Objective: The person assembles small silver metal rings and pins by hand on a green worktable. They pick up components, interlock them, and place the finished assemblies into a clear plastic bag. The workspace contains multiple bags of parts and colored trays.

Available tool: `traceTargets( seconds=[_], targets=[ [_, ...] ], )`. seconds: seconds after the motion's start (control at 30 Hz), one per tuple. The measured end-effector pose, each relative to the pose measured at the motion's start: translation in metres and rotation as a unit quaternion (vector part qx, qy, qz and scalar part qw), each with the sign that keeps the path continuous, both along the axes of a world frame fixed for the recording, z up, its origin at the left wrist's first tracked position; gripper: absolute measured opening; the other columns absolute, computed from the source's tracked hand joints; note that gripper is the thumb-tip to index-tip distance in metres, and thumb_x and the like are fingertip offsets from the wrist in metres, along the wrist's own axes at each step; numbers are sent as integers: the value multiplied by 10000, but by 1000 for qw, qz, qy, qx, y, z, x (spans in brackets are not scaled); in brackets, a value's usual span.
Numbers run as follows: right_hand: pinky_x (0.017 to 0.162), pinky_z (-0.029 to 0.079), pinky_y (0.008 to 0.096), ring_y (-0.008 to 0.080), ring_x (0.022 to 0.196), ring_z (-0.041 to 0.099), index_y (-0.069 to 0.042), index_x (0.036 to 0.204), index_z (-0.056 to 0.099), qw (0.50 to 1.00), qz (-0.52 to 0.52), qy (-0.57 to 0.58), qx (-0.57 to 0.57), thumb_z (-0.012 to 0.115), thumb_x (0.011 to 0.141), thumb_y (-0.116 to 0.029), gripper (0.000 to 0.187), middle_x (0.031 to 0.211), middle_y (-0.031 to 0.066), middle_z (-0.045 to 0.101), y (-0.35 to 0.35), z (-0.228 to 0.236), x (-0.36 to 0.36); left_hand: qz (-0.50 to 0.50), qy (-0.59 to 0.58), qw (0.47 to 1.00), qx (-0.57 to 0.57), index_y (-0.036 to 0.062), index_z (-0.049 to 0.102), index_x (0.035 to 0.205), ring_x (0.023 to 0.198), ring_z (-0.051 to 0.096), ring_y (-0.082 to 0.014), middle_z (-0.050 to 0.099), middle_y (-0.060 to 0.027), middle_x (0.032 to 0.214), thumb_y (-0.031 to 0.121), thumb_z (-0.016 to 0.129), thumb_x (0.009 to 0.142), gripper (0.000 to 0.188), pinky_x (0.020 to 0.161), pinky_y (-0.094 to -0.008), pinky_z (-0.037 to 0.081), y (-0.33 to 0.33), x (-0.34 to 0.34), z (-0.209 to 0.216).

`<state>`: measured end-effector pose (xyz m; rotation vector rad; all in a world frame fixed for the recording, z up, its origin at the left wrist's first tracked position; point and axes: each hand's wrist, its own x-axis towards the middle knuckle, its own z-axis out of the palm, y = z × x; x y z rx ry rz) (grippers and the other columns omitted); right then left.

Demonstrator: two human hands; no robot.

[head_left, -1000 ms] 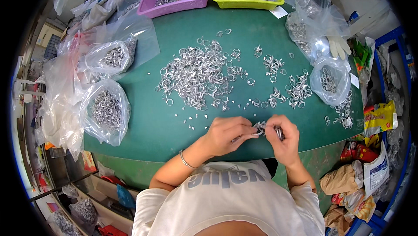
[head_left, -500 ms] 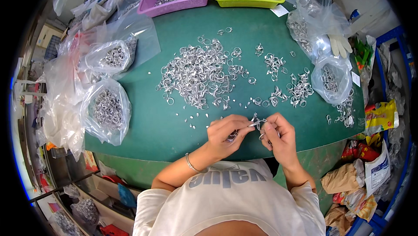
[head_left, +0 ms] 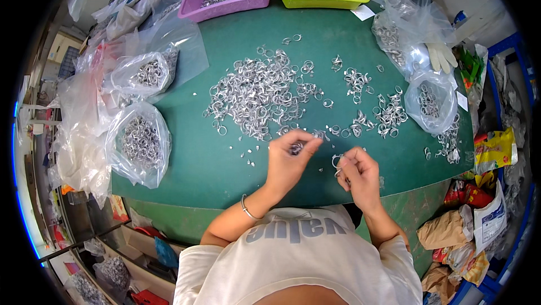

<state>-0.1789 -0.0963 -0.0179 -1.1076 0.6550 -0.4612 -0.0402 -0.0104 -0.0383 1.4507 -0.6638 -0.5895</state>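
Each hand (head_left: 290, 158) pinching, seemingly, metal rings (head_left: 337, 162)

Ring (head_left: 337, 161) half-hidden by fingers (head_left: 348, 165)

Bright, even light falls from above on the green desk (head_left: 225, 181), with only short, soft shadows under the hands. The clear plastic bags (head_left: 138, 141) throw white glare. The middle is sharp; the small metal rings (head_left: 256, 94) read clearly. Toward the round black rim straight edges bend and the clutter smears and darkens.
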Motion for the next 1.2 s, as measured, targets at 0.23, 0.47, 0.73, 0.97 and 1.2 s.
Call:
traceTargets(
  seconds=[0.23,0.47,0.73,0.97,1.2],
  targets=[
    [371,269,220,133,487,463,-73,715,436,975,-73,-95,188,510,859,-52,164,707,103,543,-43,-39,1,-150,-337,912,179,35,641,791,594,603,-292,620,-111,744,137,710,757,128,524,-369,472,7,1,-31],
    [516,434,310,199,556,573,-26,938,636,852,39,182,-489,651,806,-79,142,680,81,591,-59,-37,15,-149,-352,902,199,55,640,875,637,617,-305,613,-105,801,170,666,791,145,543,-398,480,-10,20,-21],
    [576,467,406,316,629,607,-12,855,647,825,37,237,-512,693,750,-95,142,790,159,646,-91,-25,29,-130,-482,830,250,47,605,936,685,629,-308,588,-126,849,126,612,828,134,555,-399,486,-85,39,-55],
    [531,494,408,319,650,635,-43,788,542,686,150,342,-625,690,734,-137,184,762,131,608,-65,-32,16,-155,-33,983,88,36,532,842,546,486,-149,531,-41,776,133,560,868,103,436,-261,351,-76,45,-43],
    [534,473,421,333,642,617,-43,891,550,678,144,360,-624,665,758,-126,195,816,123,618,-66,-48,17,-272,540,795,-40,61,448,733,478,332,-78,472,-95,713,259,420,960,302,375,-192,238,-22,31,-26]
  ],
)
